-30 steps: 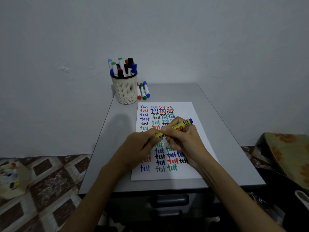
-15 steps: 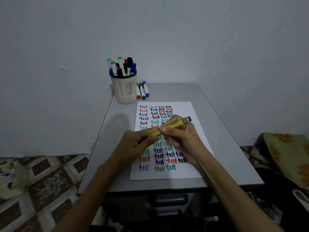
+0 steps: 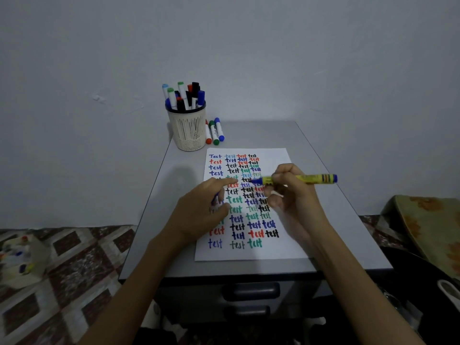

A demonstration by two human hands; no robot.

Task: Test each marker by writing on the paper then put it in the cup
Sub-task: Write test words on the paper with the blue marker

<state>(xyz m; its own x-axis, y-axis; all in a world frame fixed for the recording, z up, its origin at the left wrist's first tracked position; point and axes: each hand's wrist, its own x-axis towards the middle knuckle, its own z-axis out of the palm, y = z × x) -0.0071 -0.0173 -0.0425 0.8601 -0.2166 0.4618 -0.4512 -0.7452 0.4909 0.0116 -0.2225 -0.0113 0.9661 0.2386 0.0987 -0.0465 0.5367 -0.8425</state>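
Pulling cap (image 3: 215,199) from marker (image 3: 303,179), left hand (image 3: 196,212) withdrew.

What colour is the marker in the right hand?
The marker is yellow with blue ends; head view.

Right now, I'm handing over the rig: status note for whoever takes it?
Left hand: over the paper, holds what looks like the blue cap.
Right hand: grips the uncapped yellow marker, blue tip pointing left over the paper.
Cup: back left of the table, many markers in it; three markers lie beside it.
Done: many rows of "test" written.
Left: write with this marker, cap it, cup it; then probably the three loose ones.
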